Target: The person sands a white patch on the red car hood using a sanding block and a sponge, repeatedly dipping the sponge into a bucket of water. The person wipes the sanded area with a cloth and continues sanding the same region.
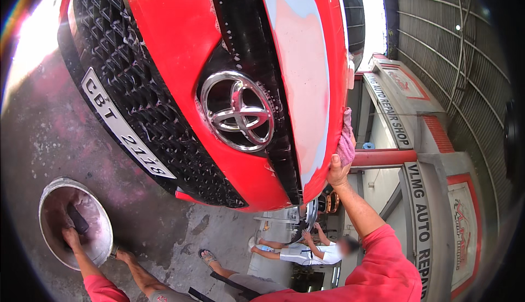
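Pink cloth (345, 142) clamped in right hand (340, 172) against red car (186, 72), dark block (77, 219) beside left hand (71, 237) inside bucket (99, 220), grip unclear

Glossy red over the car body (169, 15), with a pale pink patch (301, 61) edged in light blue. Black, repeating mesh across the grille (128, 77); shiny silver on the badge (238, 110); pink on the cloth (345, 144); plain red on the sleeve (383, 261); grey, blotched with pink, on the floor (128, 187).

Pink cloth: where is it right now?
In the head view, the pink cloth is right of centre, at the right hand, against the red car's edge.
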`<state>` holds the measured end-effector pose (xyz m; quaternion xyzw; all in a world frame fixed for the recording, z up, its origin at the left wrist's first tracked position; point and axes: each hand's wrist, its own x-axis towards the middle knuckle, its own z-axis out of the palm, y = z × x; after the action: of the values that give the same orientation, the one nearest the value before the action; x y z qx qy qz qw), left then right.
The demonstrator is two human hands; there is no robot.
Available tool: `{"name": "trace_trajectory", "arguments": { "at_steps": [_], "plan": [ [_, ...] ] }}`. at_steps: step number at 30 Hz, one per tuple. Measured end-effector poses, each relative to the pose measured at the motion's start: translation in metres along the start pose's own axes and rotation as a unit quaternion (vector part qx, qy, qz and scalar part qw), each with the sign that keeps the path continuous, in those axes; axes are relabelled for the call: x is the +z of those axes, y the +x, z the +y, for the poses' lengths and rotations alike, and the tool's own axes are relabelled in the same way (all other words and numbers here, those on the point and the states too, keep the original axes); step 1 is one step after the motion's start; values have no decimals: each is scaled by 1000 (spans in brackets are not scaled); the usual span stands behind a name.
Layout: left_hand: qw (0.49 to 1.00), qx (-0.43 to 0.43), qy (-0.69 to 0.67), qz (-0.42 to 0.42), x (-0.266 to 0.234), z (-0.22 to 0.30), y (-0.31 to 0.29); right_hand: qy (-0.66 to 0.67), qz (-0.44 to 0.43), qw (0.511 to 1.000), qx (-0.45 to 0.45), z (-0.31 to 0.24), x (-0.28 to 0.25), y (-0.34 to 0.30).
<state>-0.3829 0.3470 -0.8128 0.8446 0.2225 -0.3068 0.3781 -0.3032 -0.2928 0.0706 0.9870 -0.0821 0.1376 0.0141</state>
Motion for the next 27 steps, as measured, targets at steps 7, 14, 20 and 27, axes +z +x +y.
{"name": "trace_trajectory", "arguments": {
  "at_steps": [7, 14, 20, 27],
  "plan": [
    [988, 113, -92, 49, -25, 103, -82, -46, -7, 999, -12, -3, -14, -2],
    [992, -48, -115, 3, -172, 177, -129, 14, 106, 994, 40, 4, 11, 6],
    [946, -63, -311, 63, -230, 240, -214, -25, 172, 965, 197, 15, 16, 32],
    [898, 250, -336, 137, -303, 575, -466, 1, -4, 986, 169, 34, -17, 60]
  ]
}}
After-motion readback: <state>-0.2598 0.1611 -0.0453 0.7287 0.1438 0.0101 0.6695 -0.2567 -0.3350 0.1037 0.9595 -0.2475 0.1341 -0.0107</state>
